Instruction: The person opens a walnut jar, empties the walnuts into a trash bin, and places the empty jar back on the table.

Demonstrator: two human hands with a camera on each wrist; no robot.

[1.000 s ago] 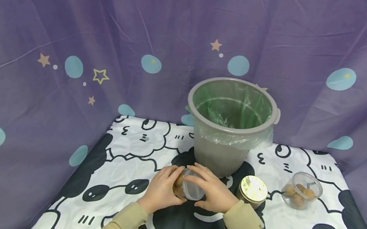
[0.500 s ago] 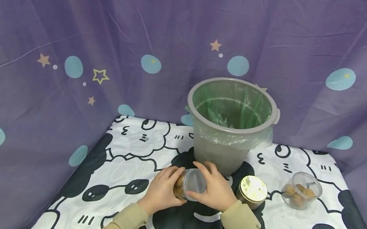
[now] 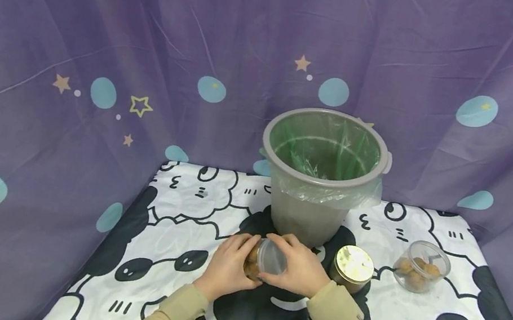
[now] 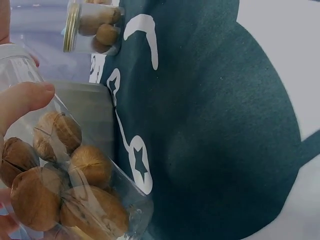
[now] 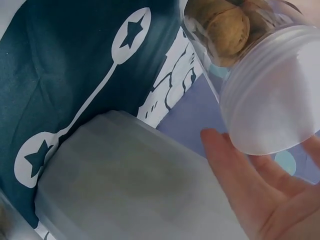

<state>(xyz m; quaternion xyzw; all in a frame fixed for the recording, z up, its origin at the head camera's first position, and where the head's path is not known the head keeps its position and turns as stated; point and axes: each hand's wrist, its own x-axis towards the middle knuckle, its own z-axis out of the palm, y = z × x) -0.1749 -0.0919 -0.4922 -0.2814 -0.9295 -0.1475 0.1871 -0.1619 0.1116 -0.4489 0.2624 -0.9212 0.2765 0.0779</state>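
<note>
My left hand grips a clear plastic jar that is tilted, its lid end toward the right. Several walnuts show through its wall. My right hand holds the translucent white screw lid at the jar's end, thumb and fingers at its edge. In the right wrist view the lid sits on the jar mouth, with walnuts behind it. Beside the right wrist stands a second jar with a gold lid; the left wrist view shows walnuts inside it.
A grey bin with a green-tinted clear liner stands just behind the hands. An uncovered clear jar with several brown nuts is at the right. The cartoon-print cloth covers the table, and a purple curtain hangs behind.
My right hand's fingers have shifted round the lid, spreading off and closing on its edge again. The left hand keeps its grip on the jar, nearly still.
</note>
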